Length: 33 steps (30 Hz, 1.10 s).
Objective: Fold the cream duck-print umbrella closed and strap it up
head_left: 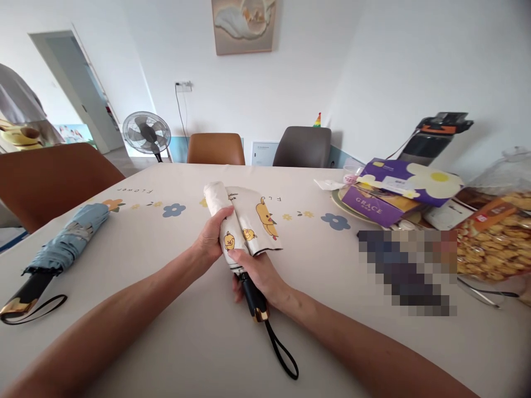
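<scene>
Between both hands' curled fingers, over the table [182, 354], is a white umbrella [229, 241]: the left hand [211, 235] grips its rolled cloth, the right hand [263, 276] its lower end. It looks light, the cloth soft and probably slippery; below the right fingers, the stiff black handle [254, 298] seems the surest hold.

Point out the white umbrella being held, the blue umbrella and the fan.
White umbrella [244, 222]: head view, on its canopy fabric.
Blue umbrella [69, 237]: head view, on the middle of its bunched canopy.
Fan [147, 132]: head view, on the hub at its centre.
</scene>
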Available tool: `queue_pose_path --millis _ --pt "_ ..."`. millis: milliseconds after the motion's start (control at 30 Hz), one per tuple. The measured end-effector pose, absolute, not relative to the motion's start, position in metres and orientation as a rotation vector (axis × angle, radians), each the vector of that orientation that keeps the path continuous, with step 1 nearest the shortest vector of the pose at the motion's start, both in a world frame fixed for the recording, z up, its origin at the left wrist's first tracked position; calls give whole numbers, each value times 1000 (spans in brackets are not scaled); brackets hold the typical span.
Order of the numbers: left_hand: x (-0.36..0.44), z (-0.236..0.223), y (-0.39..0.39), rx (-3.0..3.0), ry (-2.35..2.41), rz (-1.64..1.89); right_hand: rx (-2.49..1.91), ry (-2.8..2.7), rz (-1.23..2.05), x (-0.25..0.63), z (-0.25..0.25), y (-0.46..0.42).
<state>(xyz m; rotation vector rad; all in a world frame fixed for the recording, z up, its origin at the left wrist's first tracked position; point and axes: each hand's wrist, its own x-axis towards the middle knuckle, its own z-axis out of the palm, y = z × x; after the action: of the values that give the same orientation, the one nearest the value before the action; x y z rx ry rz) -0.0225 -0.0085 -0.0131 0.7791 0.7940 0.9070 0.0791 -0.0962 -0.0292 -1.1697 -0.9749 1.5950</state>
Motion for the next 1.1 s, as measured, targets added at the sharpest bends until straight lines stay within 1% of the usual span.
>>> queue_pose_path --millis 100,267,433,600,833,1100 --pt "-23 -13 -8 784 816 875 -1046 -933 1624 80 -29 -94" --pt "-22 -20 -6 699 1042 799 -1041 -901 1710 83 -33 -93" --pt "-22 -22 -5 711 843 868 -1092 -826 1657 82 -36 -93" --pt "-27 -19 1 827 760 771 -1047 -731 1630 82 -39 -92" --pt "-38 -25 21 821 925 988 -1195 -550 1463 98 -32 -77" --pt "-36 -23 13 1056 968 1003 -1249 -575 1615 110 -30 -74"
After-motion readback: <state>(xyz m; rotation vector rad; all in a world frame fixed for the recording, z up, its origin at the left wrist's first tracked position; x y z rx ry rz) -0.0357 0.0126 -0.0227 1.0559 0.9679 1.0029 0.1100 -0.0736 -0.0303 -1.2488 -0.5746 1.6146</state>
